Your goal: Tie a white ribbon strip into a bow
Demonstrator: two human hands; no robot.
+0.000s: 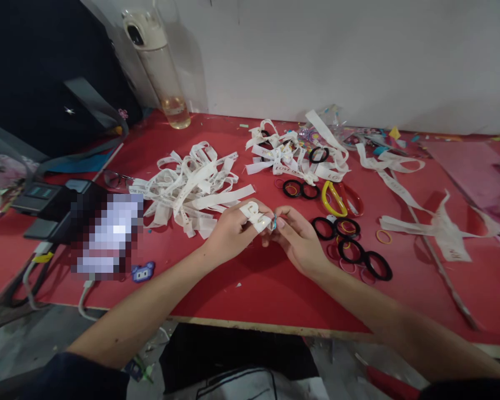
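Smooth cloth ribbon point(255, 219), glossy plastic handles point(335, 213)

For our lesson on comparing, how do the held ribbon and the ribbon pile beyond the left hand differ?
The held ribbon is a small folded bunch; the ribbon pile is a much wider, loose tangle of strips. The held ribbon is between the left hand and right hand; the ribbon pile lies on the red table. Both are whitish.

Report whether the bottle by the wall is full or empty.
Neither: the bottle is partly filled; pale yellow liquid shows only near its bottom.
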